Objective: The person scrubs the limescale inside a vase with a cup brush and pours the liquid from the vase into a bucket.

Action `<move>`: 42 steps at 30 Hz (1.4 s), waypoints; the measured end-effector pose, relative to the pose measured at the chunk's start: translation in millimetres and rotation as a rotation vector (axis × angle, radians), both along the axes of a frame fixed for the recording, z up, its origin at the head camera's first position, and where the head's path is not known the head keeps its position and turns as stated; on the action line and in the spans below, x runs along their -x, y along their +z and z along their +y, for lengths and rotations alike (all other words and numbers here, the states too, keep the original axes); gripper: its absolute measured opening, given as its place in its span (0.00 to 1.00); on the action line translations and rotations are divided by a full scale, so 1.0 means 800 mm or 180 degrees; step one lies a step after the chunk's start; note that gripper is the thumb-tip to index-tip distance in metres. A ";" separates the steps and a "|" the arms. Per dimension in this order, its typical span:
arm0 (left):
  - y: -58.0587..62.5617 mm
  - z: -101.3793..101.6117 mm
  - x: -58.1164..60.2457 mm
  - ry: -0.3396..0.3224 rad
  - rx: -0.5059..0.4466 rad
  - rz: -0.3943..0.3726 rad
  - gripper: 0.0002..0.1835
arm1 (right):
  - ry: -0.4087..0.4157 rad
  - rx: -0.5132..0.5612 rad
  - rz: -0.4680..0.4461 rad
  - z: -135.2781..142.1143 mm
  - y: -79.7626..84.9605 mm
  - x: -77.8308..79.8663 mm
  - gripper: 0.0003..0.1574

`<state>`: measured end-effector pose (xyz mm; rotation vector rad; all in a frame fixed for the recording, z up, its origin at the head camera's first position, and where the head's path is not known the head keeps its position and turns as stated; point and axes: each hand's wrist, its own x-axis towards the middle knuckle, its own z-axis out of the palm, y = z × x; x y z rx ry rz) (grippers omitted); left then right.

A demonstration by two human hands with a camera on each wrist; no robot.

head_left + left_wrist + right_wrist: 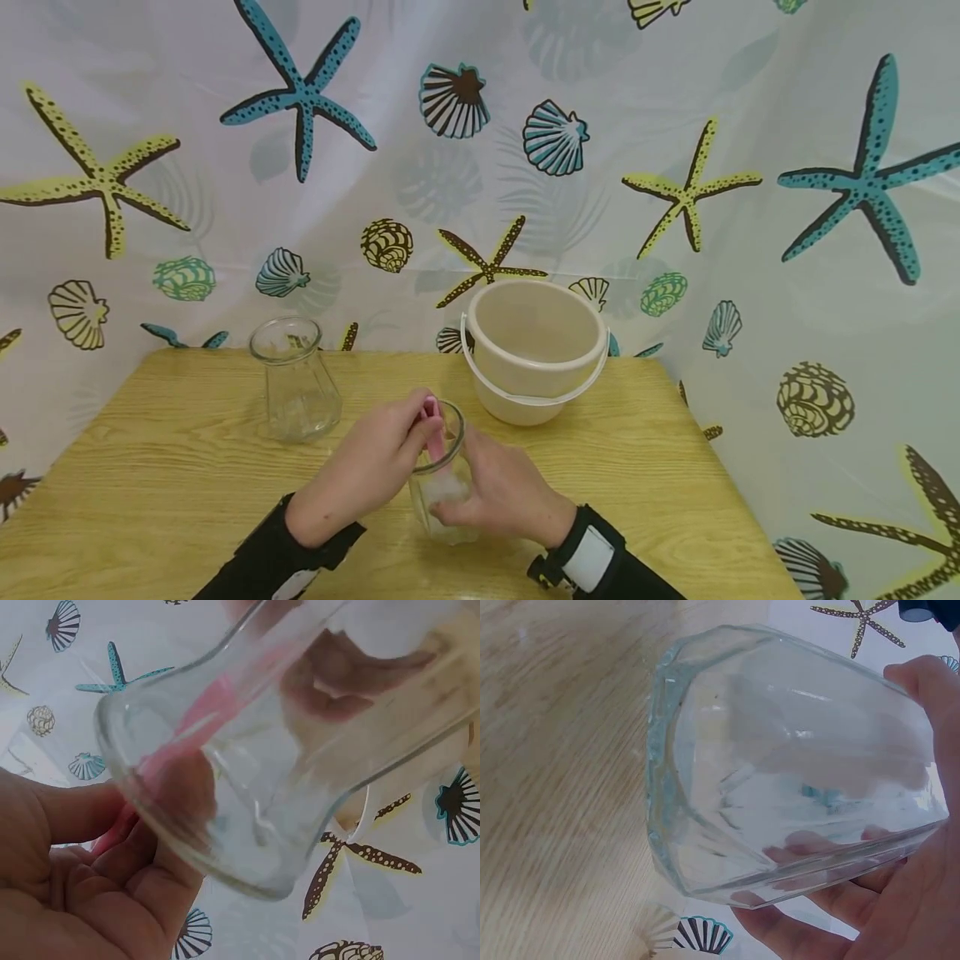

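Observation:
A clear glass jar [422, 505] with a thick round rim is gripped around its side by my right hand [513, 487]. In the right wrist view, the jar's faceted wall and heavy base [664, 780] show, with fingers along one side and the thumb on the other. My left hand [371, 454] pinches a pink-handled brush [435, 446] at the jar's mouth. Its pink handle [206, 712] runs down inside the jar in the left wrist view. A whitish mass shows lower in the jar, blurred by the glass. Whether the base touches the table cannot be told.
A second clear glass jar [300, 408] stands upright at the back left of the wooden table [187, 500]. At the back, right of centre, is a cream bucket [517, 383] with its handle lowered in front. A patterned curtain [480, 192] hangs behind and along the sides.

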<state>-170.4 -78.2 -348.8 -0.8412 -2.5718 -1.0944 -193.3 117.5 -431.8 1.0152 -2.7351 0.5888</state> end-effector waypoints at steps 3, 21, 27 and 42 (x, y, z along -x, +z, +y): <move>0.010 -0.006 -0.001 0.0009 -0.0263 0.0149 0.04 | -0.0050 0.0016 -0.0097 0.001 0.001 0.001 0.58; -0.009 0.002 -0.004 -0.0327 -0.0093 -0.0105 0.07 | -0.0002 -0.0051 0.0004 0.001 -0.001 -0.004 0.60; -0.013 0.002 -0.003 -0.0302 0.0018 -0.0105 0.05 | -0.0020 -0.0028 -0.0001 0.002 -0.001 -0.005 0.59; -0.015 -0.005 0.005 0.0178 0.0163 0.0520 0.07 | -0.0121 -0.0076 0.0074 0.000 -0.003 -0.002 0.58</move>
